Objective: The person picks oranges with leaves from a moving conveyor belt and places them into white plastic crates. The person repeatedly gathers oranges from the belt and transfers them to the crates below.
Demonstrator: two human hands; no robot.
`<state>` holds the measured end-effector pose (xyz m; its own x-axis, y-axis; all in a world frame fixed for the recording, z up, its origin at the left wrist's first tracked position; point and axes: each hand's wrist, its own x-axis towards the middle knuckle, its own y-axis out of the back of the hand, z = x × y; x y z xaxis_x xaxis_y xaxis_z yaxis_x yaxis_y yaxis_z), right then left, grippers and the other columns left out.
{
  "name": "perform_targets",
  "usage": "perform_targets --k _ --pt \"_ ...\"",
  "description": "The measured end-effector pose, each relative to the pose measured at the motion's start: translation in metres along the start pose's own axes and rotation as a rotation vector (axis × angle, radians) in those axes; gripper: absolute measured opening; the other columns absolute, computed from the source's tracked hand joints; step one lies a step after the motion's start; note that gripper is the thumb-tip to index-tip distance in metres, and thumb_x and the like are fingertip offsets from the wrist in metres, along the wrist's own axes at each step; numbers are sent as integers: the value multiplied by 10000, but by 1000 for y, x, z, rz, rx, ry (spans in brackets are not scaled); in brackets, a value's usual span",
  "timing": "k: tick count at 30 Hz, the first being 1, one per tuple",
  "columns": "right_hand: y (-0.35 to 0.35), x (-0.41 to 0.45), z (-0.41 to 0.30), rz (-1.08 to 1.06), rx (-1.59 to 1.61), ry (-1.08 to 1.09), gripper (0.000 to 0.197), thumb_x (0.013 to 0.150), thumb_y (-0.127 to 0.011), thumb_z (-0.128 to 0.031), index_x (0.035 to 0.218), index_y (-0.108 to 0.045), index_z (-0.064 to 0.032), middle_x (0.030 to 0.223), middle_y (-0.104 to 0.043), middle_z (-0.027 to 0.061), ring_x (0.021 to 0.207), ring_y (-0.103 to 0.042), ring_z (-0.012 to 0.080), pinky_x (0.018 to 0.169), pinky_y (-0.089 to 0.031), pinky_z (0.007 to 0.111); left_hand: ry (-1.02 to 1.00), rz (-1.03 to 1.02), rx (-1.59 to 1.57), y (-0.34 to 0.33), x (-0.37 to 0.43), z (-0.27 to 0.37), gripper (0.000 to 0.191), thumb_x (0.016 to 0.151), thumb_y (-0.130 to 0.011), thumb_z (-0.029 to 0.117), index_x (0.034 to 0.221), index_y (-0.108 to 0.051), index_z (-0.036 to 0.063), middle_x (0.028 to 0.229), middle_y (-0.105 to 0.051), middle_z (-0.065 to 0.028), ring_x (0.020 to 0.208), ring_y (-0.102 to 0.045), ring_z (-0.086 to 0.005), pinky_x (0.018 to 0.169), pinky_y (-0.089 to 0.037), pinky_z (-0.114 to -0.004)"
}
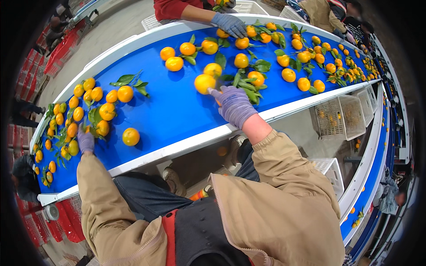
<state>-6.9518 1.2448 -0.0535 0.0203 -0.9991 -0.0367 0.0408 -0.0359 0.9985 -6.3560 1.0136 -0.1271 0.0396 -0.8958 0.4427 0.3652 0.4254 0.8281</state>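
Many orange citrus fruits, some with leafy stems, lie on a blue conveyor belt (pixel 159 109). My right hand (pixel 234 105), in a purple knitted glove, reaches over the belt's middle, its index finger at a slightly blurred orange fruit (pixel 205 83); its palm side is hidden. Right beside it are green leaves (pixel 249 87) and another orange fruit (pixel 256 78). My left hand (pixel 86 139), gloved alike, is at the belt's left part among clustered fruits and leaves; its fingers are partly hidden. A single fruit (pixel 130 136) lies to its right.
Across the belt, a co-worker's grey-gloved hand (pixel 229 25) touches the fruits. The belt's white metal rim (pixel 173 149) runs before my body. White plastic crates (pixel 339 116) stand below at the right, near a second blue belt (pixel 366 186). Other people work farther off.
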Motion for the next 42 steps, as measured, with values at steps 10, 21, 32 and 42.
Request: perform_targets --k 10,21,32,42 --pt "-16 -20 20 -68 1041 463 540 852 -641 -64 1386 -561 -67 1308 -630 183 1211 -619 319 1054 -480 394 494 -127 -1956 70 -85 180 530 981 -603 489 1356 -541 120 1342 -623 -141 1299 -526 -358 1037 -467 -594" --pt "-1 -46 117 -84 1861 409 630 901 -744 -178 1442 -484 11 1336 -601 116 1244 -593 205 1067 -484 362 -140 -1054 -1008 24 -165 498 579 943 -693 343 1385 -531 6 1248 -641 -132 1075 -644 -212 949 -509 -343" --pt "-7 -12 215 236 695 -18 514 888 -736 -372 1260 -637 -32 1157 -698 195 1049 -679 356 902 -537 408 566 -1101 -1520 -12 -220 556 596 949 -686 434 1329 -552 -4 1205 -665 -177 956 -703 -300 805 -591 -421" --pt "-9 -39 240 478 634 288 733 800 -766 -302 1406 -488 1 1174 -649 192 1040 -647 364 898 -524 451 694 -710 -1798 -14 -241 611 769 912 -550 715 1459 -444 185 1434 -535 -150 1117 -629 -423 730 -592 -518"
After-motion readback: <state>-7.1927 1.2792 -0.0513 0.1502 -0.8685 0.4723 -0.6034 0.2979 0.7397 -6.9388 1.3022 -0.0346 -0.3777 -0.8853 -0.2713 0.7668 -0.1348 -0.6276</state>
